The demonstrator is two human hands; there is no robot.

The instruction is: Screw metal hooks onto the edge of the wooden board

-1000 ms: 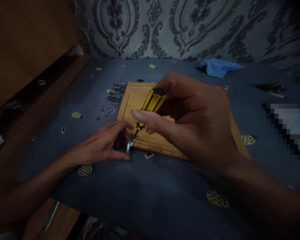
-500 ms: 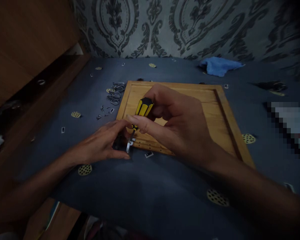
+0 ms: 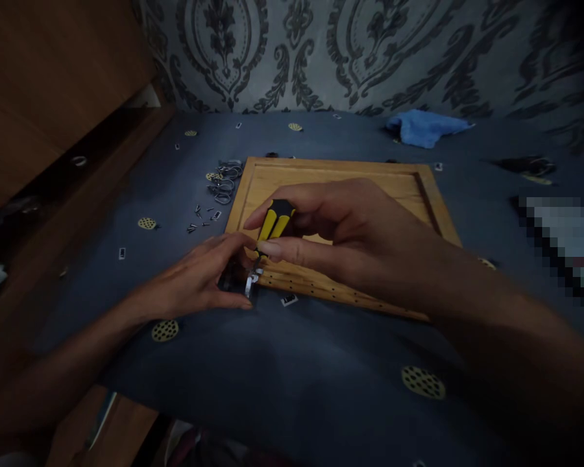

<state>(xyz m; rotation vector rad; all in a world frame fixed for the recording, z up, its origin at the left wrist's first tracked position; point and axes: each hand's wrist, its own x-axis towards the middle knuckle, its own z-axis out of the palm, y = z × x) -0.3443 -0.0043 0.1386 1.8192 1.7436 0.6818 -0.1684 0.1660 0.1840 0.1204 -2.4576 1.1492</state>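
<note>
A black-and-yellow screwdriver [image 3: 276,224] is gripped between the thumb and fingers of my right hand [image 3: 350,227]. It leans with its shaft pointing down at the near left corner of a framed wooden board [image 3: 321,165]. At that corner is a small shiny metal hook [image 3: 250,284]; the screwdriver's tip meets it or is very close. My left hand [image 3: 199,279] holds the hook against the board's edge, thumb below and fingers above, partly hidden behind the screwdriver. Small dark holes run along the board's near edge.
Several metal hooks [image 3: 222,188] lie left of the board, with loose screws [image 3: 194,227] nearer me. A blue cloth [image 3: 423,128] is at the back. A blurred-out flat object [image 3: 564,240] lies at the right. Wooden furniture [image 3: 53,84] borders the left side.
My right hand has turned around the screwdriver: its wrist swung to the right and its fingers shifted on the handle. My left hand and the hook stay in place.
</note>
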